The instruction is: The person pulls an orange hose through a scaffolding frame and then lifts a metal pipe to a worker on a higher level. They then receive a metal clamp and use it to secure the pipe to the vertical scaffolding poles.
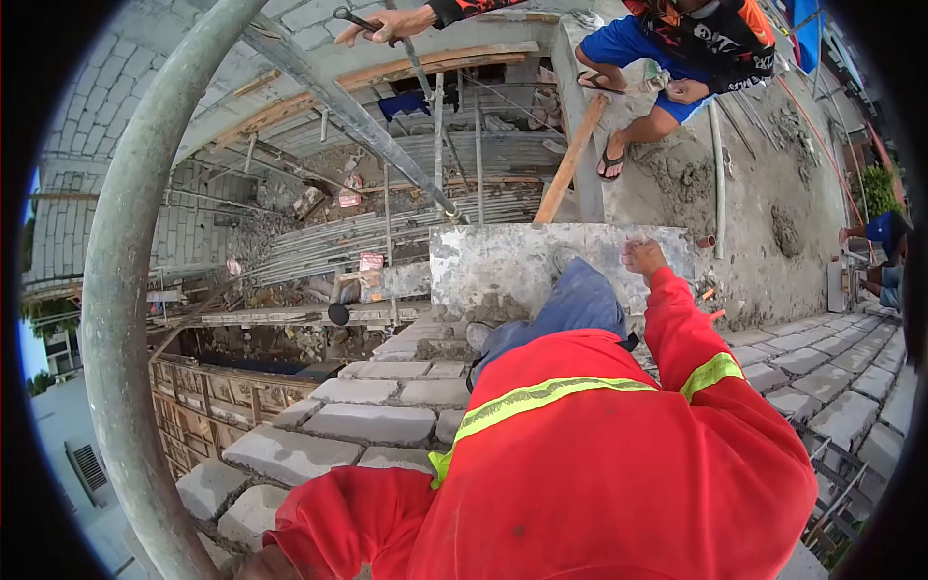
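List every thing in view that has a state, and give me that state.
Right hand: fingers partly curled, above the board.
Left hand: partly cut off by the frame; grip unclear.
Board: flat, stained.
Mortar: heaped, lumpy.
Blocks: laid in rows, gaps visible.
Blue cloth: draped, crumpled.
Co-worker: knees bent.
Sandals: worn by the co-worker.

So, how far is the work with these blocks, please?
Several rows of blocks look already laid. The right hand, by the stained board, shows no tool; the left hand is partly cut off. Lumpy mortar lies heaped, so some spreading probably remains.
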